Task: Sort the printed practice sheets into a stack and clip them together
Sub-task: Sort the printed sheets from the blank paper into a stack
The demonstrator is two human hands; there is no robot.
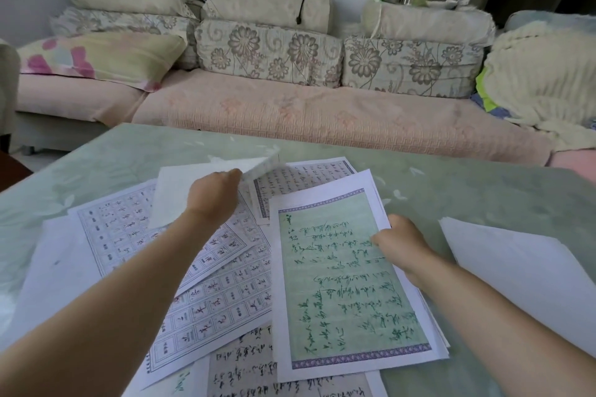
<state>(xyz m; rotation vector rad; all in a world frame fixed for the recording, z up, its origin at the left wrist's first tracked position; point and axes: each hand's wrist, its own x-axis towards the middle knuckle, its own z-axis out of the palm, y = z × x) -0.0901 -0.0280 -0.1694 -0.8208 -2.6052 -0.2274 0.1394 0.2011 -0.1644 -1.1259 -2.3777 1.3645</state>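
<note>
Several printed practice sheets lie scattered on the pale green table [451, 190]. My left hand [214, 193] pinches a white sheet [180, 190] lifted off the pile, its far corner blurred. Under my left forearm lie grid sheets with characters [122, 235]. My right hand [401, 243] grips the right edge of a small stack topped by a green sheet with green handwriting [335, 284]. Another bordered sheet [309, 177] lies behind it. Sheets with dark cursive writing [251, 371] show at the bottom edge. I see no clip.
A blank white sheet [522, 271] lies apart at the right of the table. A sofa with a pink cover [290, 109], floral cushions [267, 51] and a flowered pillow [100, 55] stands right behind the table's far edge.
</note>
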